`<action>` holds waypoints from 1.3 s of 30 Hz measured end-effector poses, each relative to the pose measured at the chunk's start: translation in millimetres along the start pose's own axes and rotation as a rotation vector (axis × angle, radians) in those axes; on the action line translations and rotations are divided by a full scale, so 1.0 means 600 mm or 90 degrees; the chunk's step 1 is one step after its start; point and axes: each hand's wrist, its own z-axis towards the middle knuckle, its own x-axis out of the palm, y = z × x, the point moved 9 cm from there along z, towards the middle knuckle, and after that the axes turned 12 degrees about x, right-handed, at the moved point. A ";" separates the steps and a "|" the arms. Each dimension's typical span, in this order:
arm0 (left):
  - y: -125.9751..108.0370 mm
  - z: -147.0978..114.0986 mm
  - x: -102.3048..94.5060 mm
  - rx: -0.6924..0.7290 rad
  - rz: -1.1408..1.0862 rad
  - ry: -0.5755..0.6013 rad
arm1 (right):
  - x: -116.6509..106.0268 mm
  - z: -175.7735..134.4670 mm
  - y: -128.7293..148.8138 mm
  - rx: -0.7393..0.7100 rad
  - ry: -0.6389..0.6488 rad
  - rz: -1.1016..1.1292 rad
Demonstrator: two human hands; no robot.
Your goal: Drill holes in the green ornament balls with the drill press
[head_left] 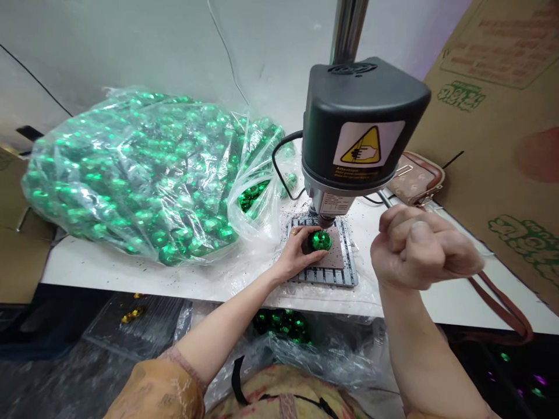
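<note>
My left hand (300, 250) has its thumb and fingers wrapped around a shiny green faceted ball (322, 240). The ball rests on a brown square board (336, 250), which lies on the slotted metal base (349, 273) of a bench drill press. Directly above the ball is the drill chuck (326, 221), and whether the bit touches the ball I cannot tell. To the right, my right hand (423, 247) is closed in a fist around the feed lever (386, 199) of the drill press. The black motor housing (362, 110) carries a yellow warning sticker.
A large clear bag (131, 174) full of green balls stands left of the drill press, its mouth open. Below the table edge, more green balls (283, 325) lie in plastic. A brown purse (414, 177) and a cardboard box (502, 145) are at the right. Dark shavings surround the base.
</note>
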 end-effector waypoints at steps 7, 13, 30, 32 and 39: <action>-0.004 0.001 0.002 -0.007 -0.004 -0.018 | 0.015 0.042 0.000 0.110 -0.072 -0.007; -0.068 -0.056 -0.029 0.060 0.157 -0.144 | 0.038 0.094 -0.025 0.311 -0.070 -0.037; 0.001 0.060 -0.202 -0.016 0.510 0.014 | 0.029 0.088 -0.029 0.272 -0.074 -0.028; 0.040 0.116 -0.256 -0.132 0.570 -0.033 | 0.030 0.088 -0.029 0.268 -0.067 -0.026; 0.072 0.167 -0.298 -0.136 0.525 -0.030 | 0.027 0.086 -0.028 0.250 -0.062 -0.037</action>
